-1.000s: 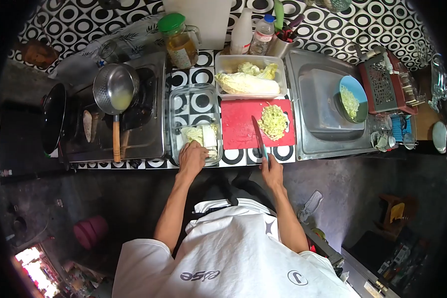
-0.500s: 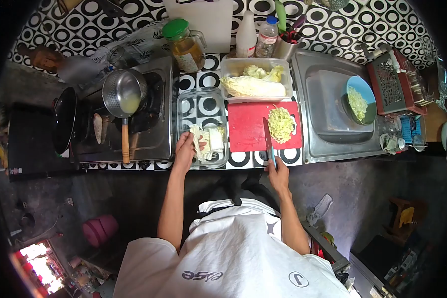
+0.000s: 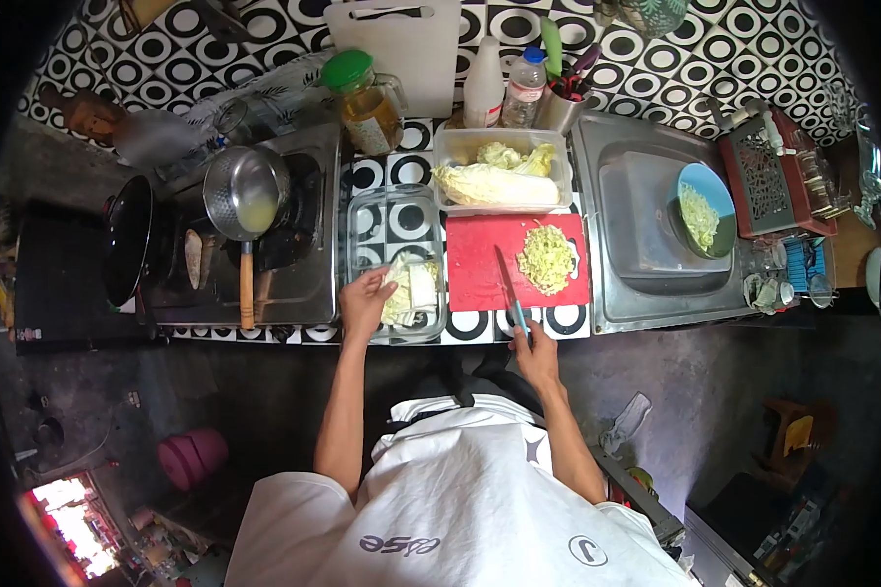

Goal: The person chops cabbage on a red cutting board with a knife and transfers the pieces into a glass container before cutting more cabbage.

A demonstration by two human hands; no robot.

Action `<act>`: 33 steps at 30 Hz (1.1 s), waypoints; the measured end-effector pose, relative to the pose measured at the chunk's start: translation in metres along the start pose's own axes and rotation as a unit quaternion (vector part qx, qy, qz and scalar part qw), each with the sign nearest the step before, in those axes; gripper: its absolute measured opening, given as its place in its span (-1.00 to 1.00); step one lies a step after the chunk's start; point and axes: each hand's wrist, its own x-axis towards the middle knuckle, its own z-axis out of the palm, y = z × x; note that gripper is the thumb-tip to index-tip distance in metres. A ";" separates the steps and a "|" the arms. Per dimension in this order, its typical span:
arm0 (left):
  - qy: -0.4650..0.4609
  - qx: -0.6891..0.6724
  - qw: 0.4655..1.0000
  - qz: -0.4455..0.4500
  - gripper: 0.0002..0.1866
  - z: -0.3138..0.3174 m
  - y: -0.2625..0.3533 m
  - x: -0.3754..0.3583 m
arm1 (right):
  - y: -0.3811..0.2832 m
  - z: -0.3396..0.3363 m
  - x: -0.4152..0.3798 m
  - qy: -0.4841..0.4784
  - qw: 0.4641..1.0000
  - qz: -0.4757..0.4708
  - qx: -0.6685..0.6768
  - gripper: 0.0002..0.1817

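My left hand (image 3: 365,299) is at the left side of a clear rectangular container (image 3: 367,210), its fingers closed at the edge of a pale cabbage leaf (image 3: 395,275). More cut cabbage pieces (image 3: 420,292) lie in the near end of that container. My right hand (image 3: 535,354) grips a knife (image 3: 508,281) by its light blue handle. The blade points away from me over the left part of a red cutting board (image 3: 472,256). To the right of the blade, a pile of chopped cabbage (image 3: 546,260) covers the board's right half.
Behind the board, a plastic container (image 3: 445,202) holds larger cabbage pieces (image 3: 499,184). A saucepan (image 3: 227,176) rests on the stove at left. At right, a blue bowl (image 3: 703,179) of shredded cabbage sits over the sink (image 3: 607,303). A green-lidded jar (image 3: 370,122) and bottles (image 3: 526,86) stand behind.
My left hand has lowered the cabbage leaf toward the pieces in the clear container. The knife has shifted left, away from the chopped pile, and its tip now angles left. The view has tilted slightly.
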 end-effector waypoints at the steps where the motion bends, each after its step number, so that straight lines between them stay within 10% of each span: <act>1: -0.002 0.069 0.996 0.055 -0.66 0.000 -0.003 0.001 | -0.001 -0.002 0.002 -0.017 1.000 0.009 -0.008 -0.62; 7: -0.019 0.361 0.897 0.254 -0.64 0.004 0.000 -0.004 | -0.006 -0.006 0.008 -0.009 1.000 0.002 -0.007 -0.63; 17: 0.021 0.325 0.890 0.319 -0.75 0.047 0.023 -0.032 | 0.015 -0.011 -0.001 -0.005 0.994 0.063 0.084 -0.68; 22: -0.107 0.253 0.907 0.319 -0.75 0.112 0.012 -0.055 | 0.034 -0.029 -0.002 0.076 0.985 0.094 0.121 -0.70; 29: -0.005 0.224 0.970 0.090 -0.48 0.146 -0.017 -0.064 | 0.050 -0.063 0.040 0.234 0.970 -0.058 0.003 -0.69; 33: 0.002 0.176 0.982 -0.061 -0.28 0.146 -0.018 -0.066 | 0.030 -0.080 0.050 0.169 0.985 -0.024 0.014 -0.70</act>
